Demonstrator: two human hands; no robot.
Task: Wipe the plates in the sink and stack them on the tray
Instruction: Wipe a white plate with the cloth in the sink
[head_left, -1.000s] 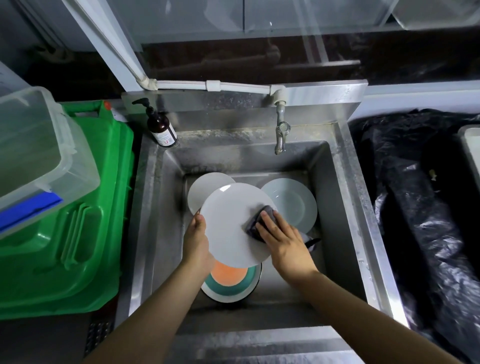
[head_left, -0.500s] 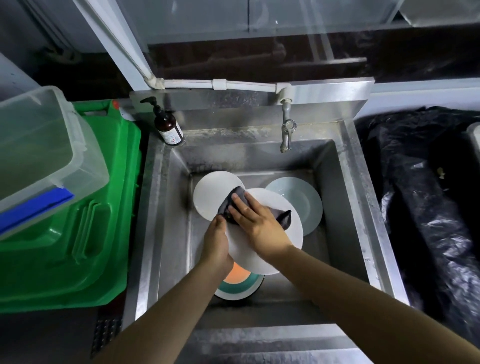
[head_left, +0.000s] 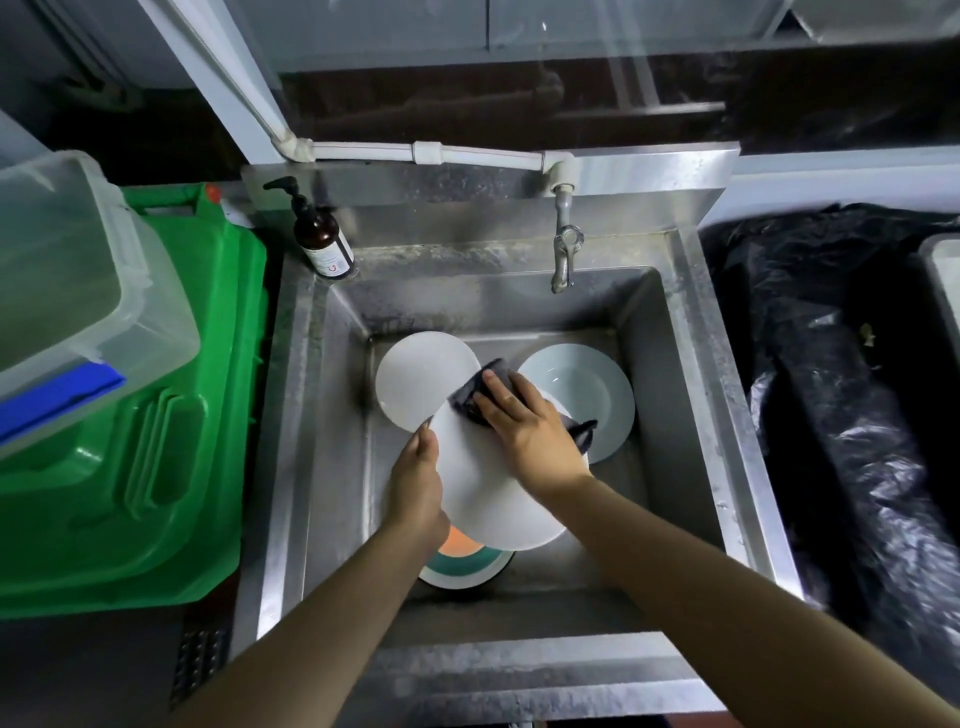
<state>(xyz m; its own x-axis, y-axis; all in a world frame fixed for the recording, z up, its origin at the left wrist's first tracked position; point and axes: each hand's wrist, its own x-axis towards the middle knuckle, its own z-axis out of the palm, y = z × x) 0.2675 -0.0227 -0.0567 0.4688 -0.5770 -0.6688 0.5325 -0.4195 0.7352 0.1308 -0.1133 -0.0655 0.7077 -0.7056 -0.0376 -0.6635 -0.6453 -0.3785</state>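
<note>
**Cloth on the white plate, four plates in the sink**

Your right hand (head_left: 524, 431) lies fingers-flat on a dark cloth (head_left: 475, 397), pressing it against the far edge of the white plate (head_left: 483, 488) you hold tilted over the sink (head_left: 675, 415). One end of the cloth sticks out from under your wrist on the right. Your left hand (head_left: 415, 486) grips that plate by its left rim, thumb on the top face and fingers curled out of sight beneath.

Around the held plate you have three more plates in the basin, four in all. A plain white one (head_left: 421, 379) lies at the back left, partly under the held plate's edge. A pale bluish one with a deep well (head_left: 592, 389) lies at the back right, just beyond your right hand. A plate with an orange centre and a teal ring (head_left: 462, 564) sits nearest you, mostly covered by the held plate and your left wrist.

The tap (head_left: 566, 249) hangs over the back of the basin. A brown pump bottle (head_left: 319, 236) stands on the sink's back left corner. To your left sits a green bin (head_left: 171, 415) with a clear plastic box (head_left: 78, 291) on top. To your right is a black plastic bag (head_left: 841, 405).
</note>
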